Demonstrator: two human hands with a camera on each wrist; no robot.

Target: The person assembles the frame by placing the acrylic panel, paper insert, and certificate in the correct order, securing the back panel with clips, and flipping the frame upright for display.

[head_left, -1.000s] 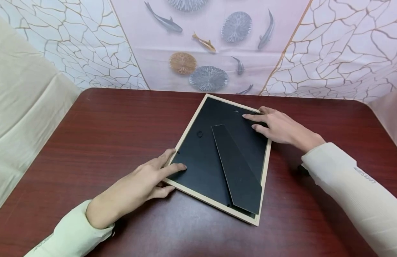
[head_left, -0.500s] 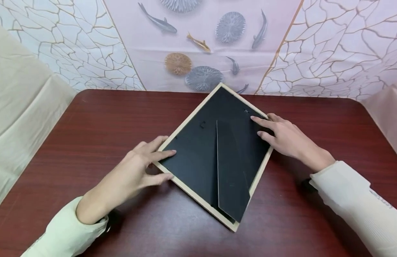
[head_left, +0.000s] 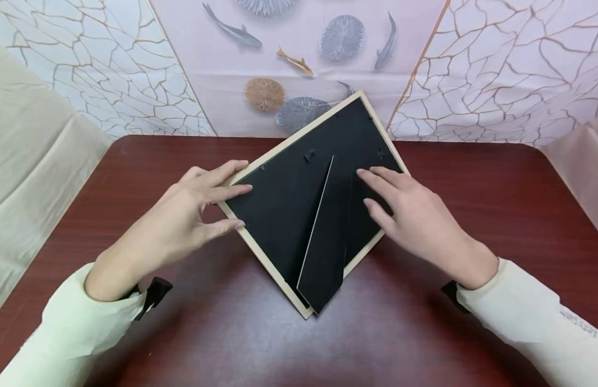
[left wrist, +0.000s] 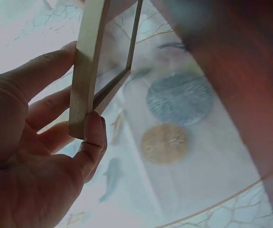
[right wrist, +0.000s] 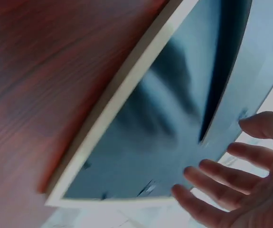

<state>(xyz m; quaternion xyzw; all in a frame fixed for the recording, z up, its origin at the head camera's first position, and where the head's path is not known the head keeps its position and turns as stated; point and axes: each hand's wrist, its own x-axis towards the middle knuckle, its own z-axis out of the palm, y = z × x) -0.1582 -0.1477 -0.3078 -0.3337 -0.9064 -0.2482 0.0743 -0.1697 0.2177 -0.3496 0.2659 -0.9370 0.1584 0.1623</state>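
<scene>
A picture frame (head_left: 275,215) with a pale wooden border and black backing is held tilted over the table, its back toward the head view. A black easel stand (head_left: 323,247) sticks out from the backing. My left hand (head_left: 173,215) grips the frame's left corner, thumb and fingers on either side of the wooden border (left wrist: 86,71). My right hand (head_left: 420,220) is over the right part of the backing with its fingers loosely spread. In the right wrist view those fingers (right wrist: 217,187) overlap the frame's lower edge without curling round it.
The frame is over a dark red-brown wooden table (head_left: 149,156). Behind it hangs a patterned cloth (head_left: 299,32) with fish and round motifs, overlapped by the frame's top corner. A plain pale cloth (head_left: 37,134) hangs at the left side.
The frame has turned counterclockwise in the head view and its far corner has risen. My left hand has moved up with its corner; my right hand has loosened from the right edge onto the backing.
</scene>
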